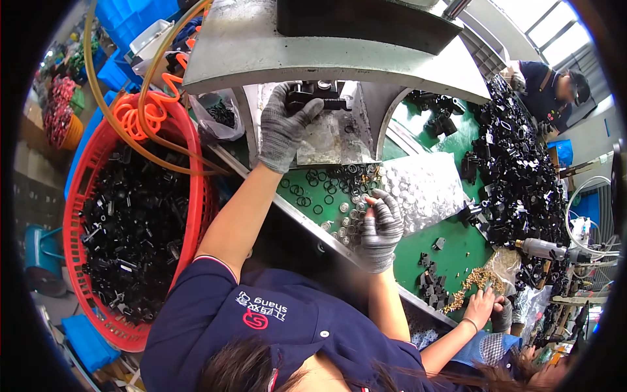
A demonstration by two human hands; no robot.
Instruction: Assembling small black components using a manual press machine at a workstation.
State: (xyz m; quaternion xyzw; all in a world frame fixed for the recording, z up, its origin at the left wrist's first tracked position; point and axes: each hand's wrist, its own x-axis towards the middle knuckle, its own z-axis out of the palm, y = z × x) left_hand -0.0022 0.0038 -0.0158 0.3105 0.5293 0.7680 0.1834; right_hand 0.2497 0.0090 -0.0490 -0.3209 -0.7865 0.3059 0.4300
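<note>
My left hand (285, 124), in a grey knit glove, is closed on a black plastic part (336, 103) on the metal bed (333, 147) of the press. Thumb and fingers grip the part's left end, and a small round silver piece sits on top of it. My right hand (382, 230), gloved with bare fingertips showing, hovers over the green table beside small clear-and-silver round pieces (344, 222). Its thumb and forefinger come together in a pinch; what lies between them is too small to make out. Several black rubber rings (304, 201) lie before the press.
The press head (326, 59) overhangs my left hand. A clear bag of round pieces (424, 189) lies right of my right hand. A red basket of black parts (196, 150) stands left. A co-worker's hand (482, 306) touches brass pieces (467, 287). Black parts (516, 176) are heaped right.
</note>
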